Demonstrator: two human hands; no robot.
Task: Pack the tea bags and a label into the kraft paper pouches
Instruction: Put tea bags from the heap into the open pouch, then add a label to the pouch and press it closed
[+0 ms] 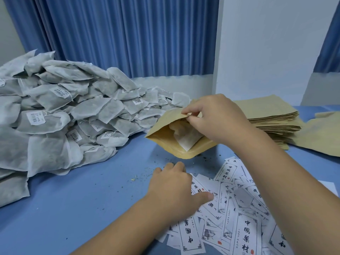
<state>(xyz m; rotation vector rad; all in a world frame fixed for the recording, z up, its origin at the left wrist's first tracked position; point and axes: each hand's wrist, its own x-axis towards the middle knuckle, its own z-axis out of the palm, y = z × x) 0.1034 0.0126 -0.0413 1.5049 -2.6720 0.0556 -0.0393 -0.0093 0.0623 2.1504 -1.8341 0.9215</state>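
An open kraft paper pouch (165,137) lies on the blue table (73,208), its mouth facing me, with tea bags (185,138) showing inside. My right hand (213,116) pinches the pouch's upper lip and holds the mouth open. My left hand (176,188) rests on the pile of white printed labels (244,227) at the front right, fingers curled down onto one; whether it grips a label is hidden. A large heap of grey-white tea bags (64,111) fills the left side.
A stack of flat kraft pouches (272,118) lies behind my right arm, with another pouch (322,133) at the far right. Tea crumbs dot the table near the open pouch. Blue curtains (119,34) and a white wall stand behind.
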